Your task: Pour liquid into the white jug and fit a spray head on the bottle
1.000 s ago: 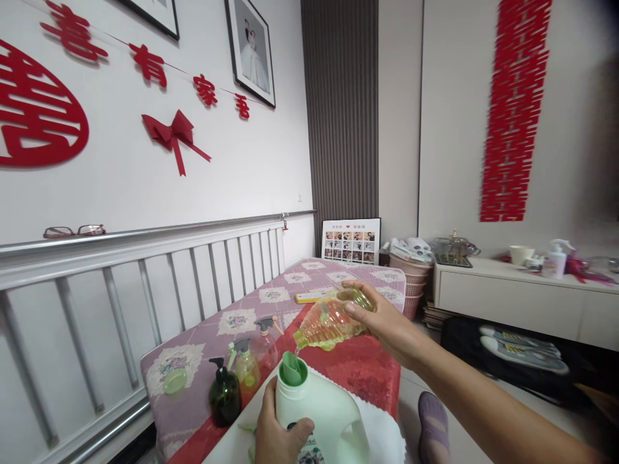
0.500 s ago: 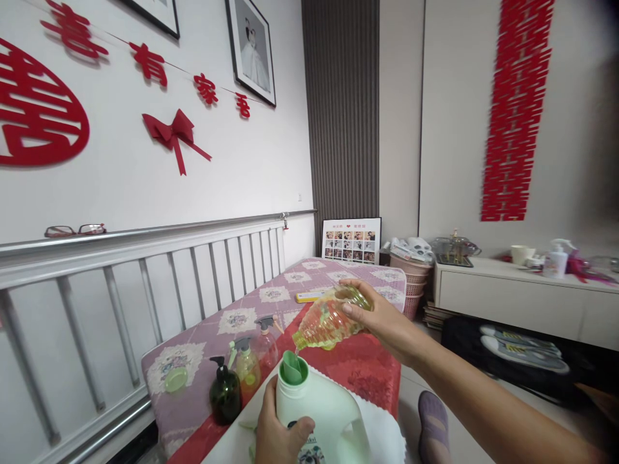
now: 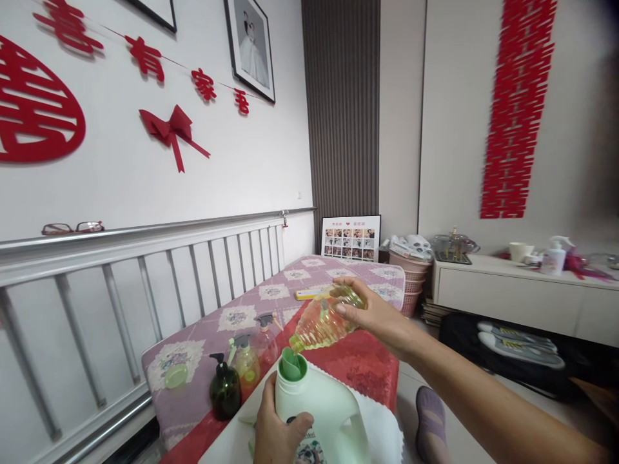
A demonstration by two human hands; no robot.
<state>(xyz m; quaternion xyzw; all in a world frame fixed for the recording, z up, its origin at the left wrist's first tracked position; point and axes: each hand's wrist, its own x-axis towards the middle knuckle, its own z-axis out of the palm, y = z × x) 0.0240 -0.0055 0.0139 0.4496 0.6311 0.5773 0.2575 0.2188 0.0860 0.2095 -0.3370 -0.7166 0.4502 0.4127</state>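
Faces a white slatted radiator [image 3: 174, 283] along the left and, just right of it, a lilac floral-covered surface [image 3: 206, 332]. Has a low white cabinet [image 3: 507, 296] at the far right. Has a red patterned cloth [image 3: 358, 380] across the near part of the surface, topped by a scallop-edged white mat [image 3: 387, 419]. Grasps a pale green handled jug [image 3: 329, 412], upright at the near edge, with the left hand [image 3: 278, 419] around its left side. Grips a ribbed clear yellow bottle [image 3: 324, 319] by its base end with the right hand [image 3: 360, 306], tilting it leftward, mouth down, just over the jug's opening. Cannot tell about contact between the two, nor about any flow of liquid. Has, left of the jug, a dark green pump bottle [image 3: 225, 390] nearest, then a yellow-tinted dispenser bottle [image 3: 249, 364], then a pink-tinted dispenser bottle [image 3: 265, 345]. Has a yellow-and-white box [image 3: 309, 295] beyond the tilted bottle, a small green dish [image 3: 176, 376] at the surface's left, and a green spout insert [image 3: 293, 367] in the jug's opening.
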